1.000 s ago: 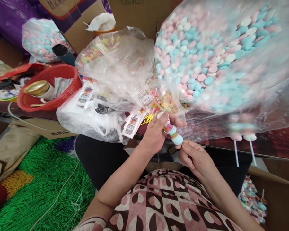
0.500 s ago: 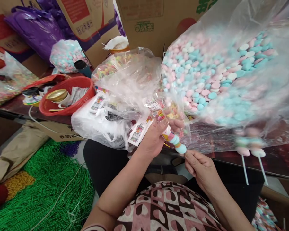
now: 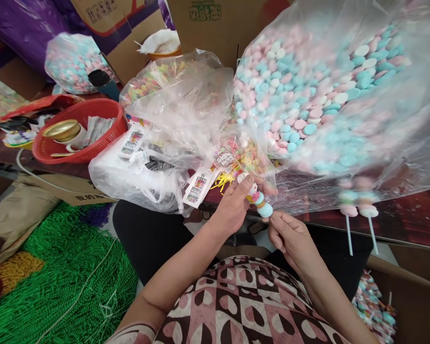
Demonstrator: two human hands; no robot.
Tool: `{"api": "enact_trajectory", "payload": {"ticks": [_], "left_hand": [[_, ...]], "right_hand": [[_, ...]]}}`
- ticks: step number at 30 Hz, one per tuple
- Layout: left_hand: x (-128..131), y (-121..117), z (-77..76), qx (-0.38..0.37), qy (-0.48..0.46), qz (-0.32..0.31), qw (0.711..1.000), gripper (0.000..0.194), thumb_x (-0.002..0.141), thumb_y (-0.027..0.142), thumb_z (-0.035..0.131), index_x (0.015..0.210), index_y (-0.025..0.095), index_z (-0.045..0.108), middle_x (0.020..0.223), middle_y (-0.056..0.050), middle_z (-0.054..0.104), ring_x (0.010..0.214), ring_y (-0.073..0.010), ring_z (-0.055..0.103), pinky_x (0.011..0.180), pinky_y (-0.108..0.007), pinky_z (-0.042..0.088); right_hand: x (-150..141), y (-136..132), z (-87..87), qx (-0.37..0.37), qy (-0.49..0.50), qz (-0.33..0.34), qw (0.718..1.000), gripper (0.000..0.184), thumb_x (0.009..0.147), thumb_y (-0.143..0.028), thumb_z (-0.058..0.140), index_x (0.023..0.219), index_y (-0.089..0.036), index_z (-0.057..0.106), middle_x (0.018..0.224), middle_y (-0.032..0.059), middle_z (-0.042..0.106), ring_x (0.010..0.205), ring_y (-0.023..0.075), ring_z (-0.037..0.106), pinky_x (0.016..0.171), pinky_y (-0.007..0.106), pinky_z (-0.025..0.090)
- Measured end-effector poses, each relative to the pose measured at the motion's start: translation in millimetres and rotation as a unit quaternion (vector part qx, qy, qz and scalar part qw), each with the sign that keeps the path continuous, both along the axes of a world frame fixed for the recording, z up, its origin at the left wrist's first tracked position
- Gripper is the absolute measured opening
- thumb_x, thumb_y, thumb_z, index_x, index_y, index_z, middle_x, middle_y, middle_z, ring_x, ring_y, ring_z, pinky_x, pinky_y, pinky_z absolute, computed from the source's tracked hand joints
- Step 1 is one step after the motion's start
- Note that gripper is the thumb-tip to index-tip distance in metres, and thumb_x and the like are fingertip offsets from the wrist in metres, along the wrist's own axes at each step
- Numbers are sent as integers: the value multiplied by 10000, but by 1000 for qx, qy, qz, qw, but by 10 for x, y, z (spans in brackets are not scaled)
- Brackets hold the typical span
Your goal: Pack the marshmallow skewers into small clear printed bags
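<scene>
My left hand is closed around a small clear printed bag and the upper part of a candy skewer. Pale blue candies with an orange piece between them stick out below its fingers. At the skewer's lower end, the fingertips of my right hand are pinched together; the stick itself is hidden there. White printed cards and yellow twist ties lie just left of the hands. Two more candy skewers on white sticks rest at the table edge to the right.
A big clear bag of pink, blue and white candies fills the right side. Behind my hands lies a bag of coloured rings. Left are a white plastic bag and a red basket. Wrapped candies lie in a box below right.
The view has shifted, so the table things sit further left and higher. Both hands keep their hold on the skewer, and the yellow ties now show more beside my left hand.
</scene>
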State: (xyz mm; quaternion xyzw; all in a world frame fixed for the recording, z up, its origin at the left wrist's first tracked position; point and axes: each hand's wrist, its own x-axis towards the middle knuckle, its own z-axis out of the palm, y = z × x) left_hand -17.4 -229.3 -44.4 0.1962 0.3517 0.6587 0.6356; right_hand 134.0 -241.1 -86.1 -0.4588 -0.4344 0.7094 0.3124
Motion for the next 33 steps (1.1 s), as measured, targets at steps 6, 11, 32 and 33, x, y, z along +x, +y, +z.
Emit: {"api": "enact_trajectory", "payload": {"ticks": [6,11,32,33], "left_hand": [[10,-10,-103,-6,12,-7,1000,353,766,460,762,956,186,647,871,-42,728,866,-189,697,780,-308,513],[-143,-9,-51,13,-10,-7,1000,436,733,436,798,1076,228,627,978,-35,733,874,-190,708,804,-335,520],[-165,44,-174,-26,-115,52,992,182,923,315,595,814,184,661,757,-21,713,938,-206,723,881,-369,567],[-151,41,-170,-28,-102,46,993,175,914,323,608,825,183,663,774,-25,718,934,-205,723,878,-365,567]], "right_hand": [[-3,-5,-17,103,-83,-55,990,319,825,-503,691,910,-199,739,495,-49,494,437,89,354,434,244,255],[-8,-2,-37,137,-89,-52,985,242,806,-425,714,906,-215,782,511,-41,512,458,102,383,444,256,286],[120,-26,-14,108,-129,33,985,384,889,-550,609,833,-183,707,427,-61,426,385,74,317,397,236,216],[124,-25,-9,124,-139,37,982,382,889,-546,607,828,-181,704,428,-61,429,385,75,326,396,235,228]]}}
